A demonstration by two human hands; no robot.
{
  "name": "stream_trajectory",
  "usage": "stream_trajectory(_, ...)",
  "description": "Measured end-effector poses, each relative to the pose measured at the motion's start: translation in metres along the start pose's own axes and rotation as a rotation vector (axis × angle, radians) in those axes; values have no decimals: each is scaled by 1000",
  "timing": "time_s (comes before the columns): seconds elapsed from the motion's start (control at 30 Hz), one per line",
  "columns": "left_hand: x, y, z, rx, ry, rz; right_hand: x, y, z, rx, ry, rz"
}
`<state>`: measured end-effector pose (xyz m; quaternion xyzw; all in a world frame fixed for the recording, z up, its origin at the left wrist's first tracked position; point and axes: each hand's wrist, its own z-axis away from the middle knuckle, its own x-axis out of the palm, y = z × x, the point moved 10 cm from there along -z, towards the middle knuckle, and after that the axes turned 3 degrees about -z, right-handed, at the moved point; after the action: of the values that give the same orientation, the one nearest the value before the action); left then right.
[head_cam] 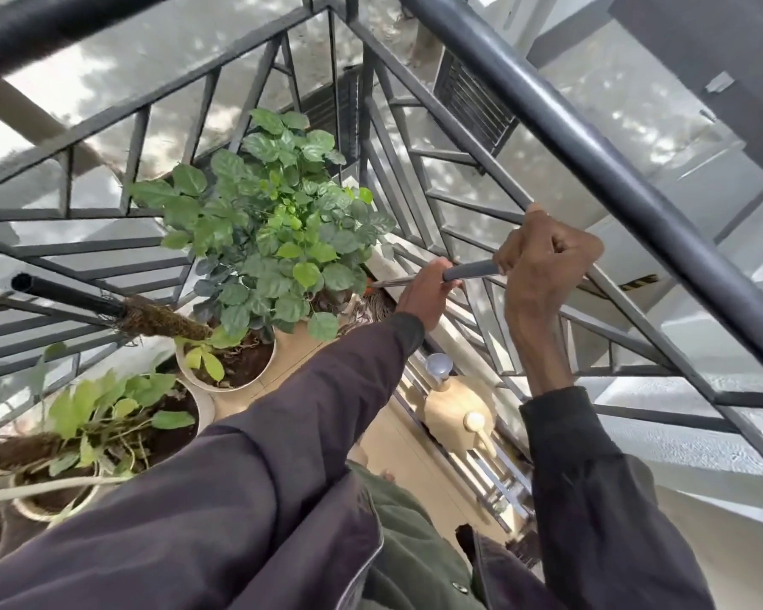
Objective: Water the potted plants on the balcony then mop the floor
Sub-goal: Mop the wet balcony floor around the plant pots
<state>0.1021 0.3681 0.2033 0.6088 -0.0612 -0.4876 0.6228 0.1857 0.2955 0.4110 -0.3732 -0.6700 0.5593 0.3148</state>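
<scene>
The dark grey steel balcony railing (591, 138), square bars under a round top rail, boxes you into the corner. The bushy plant with glossy green leaves (274, 231) stands in a round white pot (194, 376) on the pale tan tiled floor (288, 362). The matte beige plastic watering can (454, 411) sits by the rail, so watering looks done and you seem to be mopping. Your left hand (423, 292) and right hand (542, 266) both curl tightly round the slim grey metal mop handle (472, 271). Its head is hidden behind the foliage. Next, sweep it clear without snagging leaves.
</scene>
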Motion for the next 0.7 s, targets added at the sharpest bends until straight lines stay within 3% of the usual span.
stream_trajectory(0.4, 3, 0, 70, -90, -33, -112, -21, -14, 26, 195, 73, -21)
stream_trajectory(0.7, 19, -67, 192, -226, -72, -259, -46, 25, 136, 336, 36, -128)
